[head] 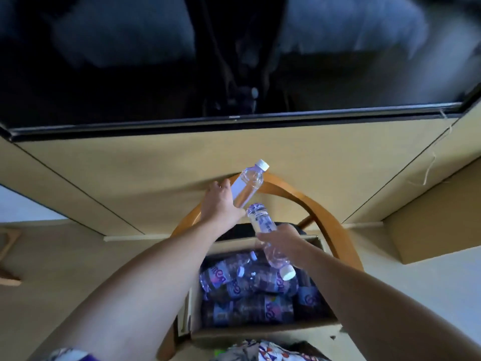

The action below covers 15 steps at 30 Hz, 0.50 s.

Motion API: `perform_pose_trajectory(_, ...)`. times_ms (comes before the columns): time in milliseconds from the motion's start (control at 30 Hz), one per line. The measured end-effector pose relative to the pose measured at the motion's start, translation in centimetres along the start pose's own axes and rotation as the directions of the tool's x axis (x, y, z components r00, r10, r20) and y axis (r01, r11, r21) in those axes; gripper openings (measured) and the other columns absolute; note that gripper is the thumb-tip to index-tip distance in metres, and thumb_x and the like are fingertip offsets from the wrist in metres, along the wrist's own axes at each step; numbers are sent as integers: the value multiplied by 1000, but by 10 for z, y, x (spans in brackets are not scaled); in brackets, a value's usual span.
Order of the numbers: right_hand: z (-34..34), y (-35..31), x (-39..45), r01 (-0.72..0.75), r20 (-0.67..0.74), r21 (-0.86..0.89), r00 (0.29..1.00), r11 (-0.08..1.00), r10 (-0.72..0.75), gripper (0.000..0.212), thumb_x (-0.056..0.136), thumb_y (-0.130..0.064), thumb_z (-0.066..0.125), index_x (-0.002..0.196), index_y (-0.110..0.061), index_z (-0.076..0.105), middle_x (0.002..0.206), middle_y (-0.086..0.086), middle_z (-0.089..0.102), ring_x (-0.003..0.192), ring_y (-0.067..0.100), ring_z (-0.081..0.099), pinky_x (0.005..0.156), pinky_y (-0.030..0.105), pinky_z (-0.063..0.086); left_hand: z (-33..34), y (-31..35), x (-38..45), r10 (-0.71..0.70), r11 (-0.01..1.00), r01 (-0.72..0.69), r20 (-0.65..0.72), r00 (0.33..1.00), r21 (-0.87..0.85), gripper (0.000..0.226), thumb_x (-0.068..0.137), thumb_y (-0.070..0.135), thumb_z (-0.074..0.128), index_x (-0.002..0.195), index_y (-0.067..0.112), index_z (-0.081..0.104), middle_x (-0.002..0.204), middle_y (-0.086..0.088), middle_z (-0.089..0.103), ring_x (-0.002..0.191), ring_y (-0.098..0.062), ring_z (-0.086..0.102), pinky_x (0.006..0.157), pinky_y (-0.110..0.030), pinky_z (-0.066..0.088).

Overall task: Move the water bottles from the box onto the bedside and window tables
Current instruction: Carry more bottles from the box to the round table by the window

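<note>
Item: cardboard box of water bottles, sitting on the seat of a wooden chair with a curved back, below a dark screen on the wall. The box is holding many more bottles, lying on their sides in layers.

Left hand — wrapping closed around the lower body of a clear bottle, white cap pointing up and away, raised above the chair back.

Right hand — closing around the middle of a second bottle, cap pointing down toward the box, base tilted up. The two held bottles are nearly touching at their ends, though contact cannot be confirmed.

Step in hand, as judged: lifting one bottle per hand clear of the box, ahead of carrying them to a table. Neither the bedside nor the window table is showing here.

Handling notes: the right bottle is being carried upside down, so righting it before setting it down would be sensible. Gripping at mid-body is giving good control; thin plastic is likely to flex, so a firm, not crushing, squeeze suits. Keeping the bottles apart avoids knocking one loose.
</note>
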State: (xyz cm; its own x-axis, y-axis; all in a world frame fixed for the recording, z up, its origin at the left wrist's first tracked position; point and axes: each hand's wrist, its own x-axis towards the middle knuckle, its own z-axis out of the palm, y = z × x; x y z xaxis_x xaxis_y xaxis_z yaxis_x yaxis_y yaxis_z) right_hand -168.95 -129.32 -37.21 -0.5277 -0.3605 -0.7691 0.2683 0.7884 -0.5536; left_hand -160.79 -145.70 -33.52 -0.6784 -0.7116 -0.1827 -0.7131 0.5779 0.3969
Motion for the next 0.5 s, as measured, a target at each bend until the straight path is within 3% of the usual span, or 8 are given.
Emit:
perform_pose_trajectory(100,-22,-21,-13,18,-29,180,999,983,-13,50,82,-26,85,116,0,60,75,10,70,45,13,66,43,21,50,-19,20,4,-29,997,29,-2,1000,-71,60,67,36,80,117,17,54,114,-5,46,92,-27,54,72,-32,41)
perform_pose_trajectory(233,-41,-38,-35,79,-126,391,991,917,-32,55,75,-17,89,115,-9,53,98,17,71,75,29,74,57,35,60,-37,43,6,10,987,-12,-13,1000,-159,74,67,36,81,132,18,49,118,-2,47,91,-20,49,73,-29,40)
perform_pose_trajectory(367,-56,-43,-69,197,-248,480,965,855,-82,48,74,-6,85,110,-7,53,99,20,68,76,33,71,65,47,64,-51,70,-3,131,970,-130,-7,991,-206,67,64,32,82,121,17,49,108,-4,61,89,-24,58,70,-31,49)
perform_pose_trajectory(500,-62,-31,-106,282,-358,554,930,783,-81,45,75,1,78,106,-10,48,98,17,60,76,29,67,72,54,63,-58,92,-21,247,947,-241,5,969,-215,70,62,39,83,120,21,47,110,-4,64,95,-27,64,80,-36,57)
